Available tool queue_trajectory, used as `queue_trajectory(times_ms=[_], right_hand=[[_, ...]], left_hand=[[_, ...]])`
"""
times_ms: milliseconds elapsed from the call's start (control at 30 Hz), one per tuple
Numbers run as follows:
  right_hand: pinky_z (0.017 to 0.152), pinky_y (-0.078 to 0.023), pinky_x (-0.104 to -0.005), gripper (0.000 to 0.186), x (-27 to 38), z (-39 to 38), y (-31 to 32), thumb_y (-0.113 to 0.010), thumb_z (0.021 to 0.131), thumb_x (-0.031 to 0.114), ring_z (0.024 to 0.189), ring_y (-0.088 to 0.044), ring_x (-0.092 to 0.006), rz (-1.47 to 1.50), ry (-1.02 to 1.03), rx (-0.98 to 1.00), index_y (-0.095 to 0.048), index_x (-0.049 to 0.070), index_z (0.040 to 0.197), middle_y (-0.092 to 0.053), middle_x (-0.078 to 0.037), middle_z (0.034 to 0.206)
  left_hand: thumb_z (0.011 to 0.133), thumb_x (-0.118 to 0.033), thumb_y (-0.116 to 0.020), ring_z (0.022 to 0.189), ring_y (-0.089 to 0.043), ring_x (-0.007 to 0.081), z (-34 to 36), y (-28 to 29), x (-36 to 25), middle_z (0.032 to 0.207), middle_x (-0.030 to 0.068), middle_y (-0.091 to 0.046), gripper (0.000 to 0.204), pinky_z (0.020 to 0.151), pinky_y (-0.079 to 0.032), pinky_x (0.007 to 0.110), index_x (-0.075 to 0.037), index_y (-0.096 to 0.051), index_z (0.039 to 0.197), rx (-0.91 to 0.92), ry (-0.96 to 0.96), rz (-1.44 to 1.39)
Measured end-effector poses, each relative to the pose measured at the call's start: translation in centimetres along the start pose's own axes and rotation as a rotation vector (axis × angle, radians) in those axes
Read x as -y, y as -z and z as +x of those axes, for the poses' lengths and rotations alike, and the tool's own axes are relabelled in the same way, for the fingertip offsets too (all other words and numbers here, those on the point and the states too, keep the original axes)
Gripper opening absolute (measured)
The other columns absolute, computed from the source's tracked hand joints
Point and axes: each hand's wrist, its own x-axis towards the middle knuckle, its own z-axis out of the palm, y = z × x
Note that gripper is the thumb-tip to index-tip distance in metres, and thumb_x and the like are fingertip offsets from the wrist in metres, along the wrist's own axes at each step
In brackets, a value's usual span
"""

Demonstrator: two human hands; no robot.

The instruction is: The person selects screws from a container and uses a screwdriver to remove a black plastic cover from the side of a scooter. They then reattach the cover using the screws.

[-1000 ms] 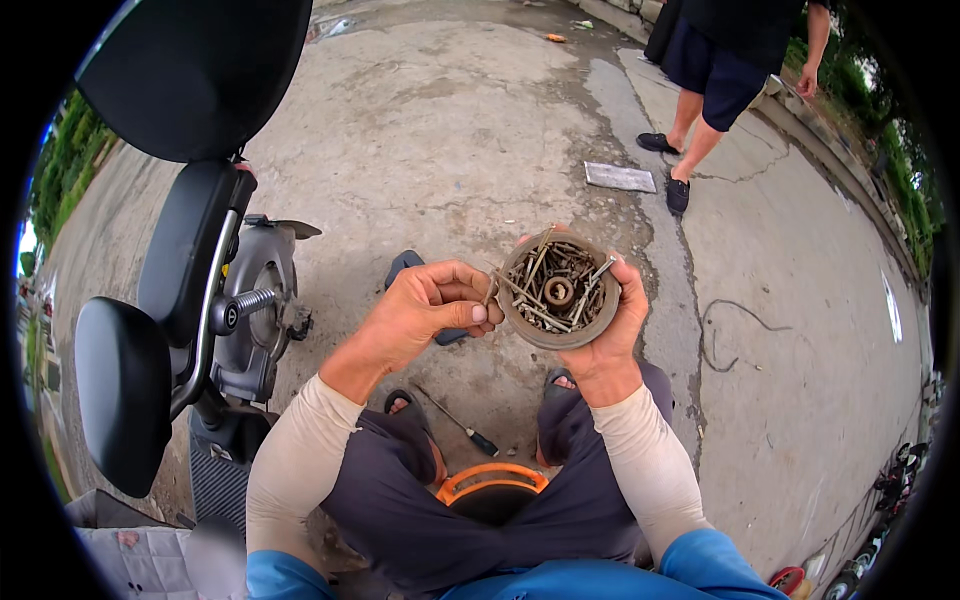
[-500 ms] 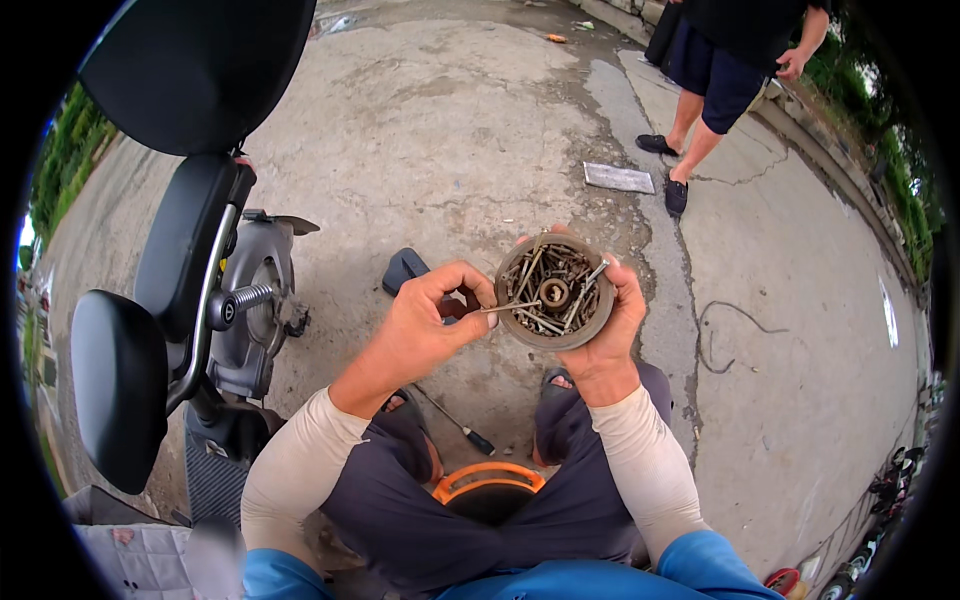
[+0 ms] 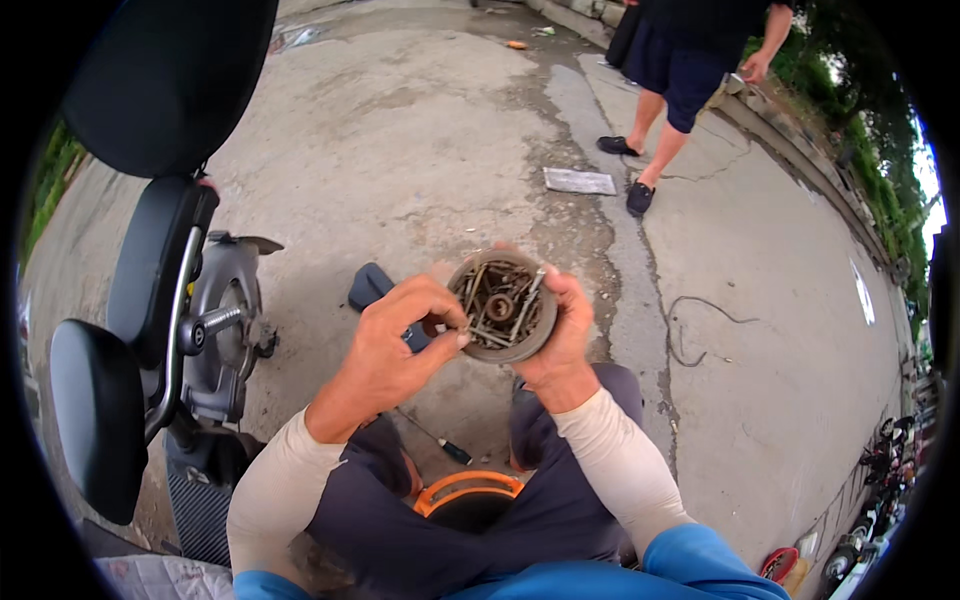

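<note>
My right hand is wrapped round the side of a round, grey-brown bowl, holding it up before me with its mouth toward me. Inside lies a jumble of rusty and silvery screws and bolts, with a round brown ring in the middle. One long silver bolt leans on the right side near my right thumb. My left hand is at the bowl's left rim, thumb and forefinger pinched together. Whatever sits between those fingertips is too small and blurred to make out.
A scooter with black seats stands at left. Below the bowl are a dark plastic piece, a screwdriver and an orange-rimmed stool or bucket. Another person stands far right, near a flat grey slab and a bent cable.
The view has shifted, so the scene sits further left. The long screw that stuck out from my left fingertips over the bowl no longer shows clearly; those fingers are now at the rim.
</note>
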Motion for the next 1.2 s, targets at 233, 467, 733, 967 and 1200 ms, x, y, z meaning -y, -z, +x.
queue_trajectory(times_ms=[233,467,733,967,1200], right_hand=[[0.103,-0.051,-0.0438,0.058,-2.1,0.3,1.0,-0.045,0.093,0.03,0.116,-0.064,-0.0314,0.009,-0.084,0.003,-0.049,0.0,0.142,-0.064,-0.018,0.131],[0.102,-0.051,-0.0435,0.057,-2.1,0.6,1.6,-0.044,0.094,0.03,0.115,-0.064,-0.0297,-0.009,-0.053,-0.023,-0.05,-0.001,0.142,-0.064,-0.017,0.13],[0.094,-0.056,-0.0416,0.045,-2.3,1.0,1.6,-0.051,0.097,0.032,0.104,-0.069,-0.0269,0.026,-0.035,-0.102,-0.06,0.001,0.129,-0.07,-0.015,0.119],[0.092,-0.056,-0.0436,0.04,-2.6,1.3,2.0,-0.056,0.097,0.033,0.101,-0.069,-0.0278,0.039,-0.023,-0.18,-0.062,0.003,0.124,-0.07,-0.014,0.114],[0.093,-0.056,-0.0453,0.038,-2.7,1.8,2.4,-0.054,0.097,0.031,0.101,-0.069,-0.0291,0.057,-0.018,-0.237,-0.062,0.003,0.121,-0.071,-0.015,0.112]], left_hand=[[0.074,0.011,-0.074,0.081,-0.063,0.0243,-2.1,-0.4,0.2,0.093,0.0095,-0.063,0.022,0.07,-0.052,0.032,-0.001,-0.065,0.09,-0.052,-0.033,0.14],[0.075,0.013,-0.071,0.086,-0.063,0.0232,-1.5,-0.1,0.6,0.099,0.0103,-0.065,0.024,0.074,-0.051,0.034,-0.001,-0.061,0.092,-0.025,-0.155,0.213],[0.083,0.01,-0.069,0.085,-0.06,0.024,-1.8,0.0,0.5,0.106,0.0128,-0.063,0.022,0.077,-0.05,0.035,-0.001,-0.058,0.099,-0.031,-0.092,0.196],[0.086,0.009,-0.066,0.085,-0.06,0.0225,-1.8,0.1,1.4,0.107,0.0117,-0.063,0.019,0.078,-0.049,0.033,-0.001,-0.059,0.1,-0.037,0.0,0.168],[0.085,0.006,-0.069,0.099,-0.064,0.0276,-1.7,0.6,2.3,0.111,0.0132,-0.064,0.02,0.078,-0.052,0.035,-0.001,-0.061,0.102,0.008,0.039,0.14]])
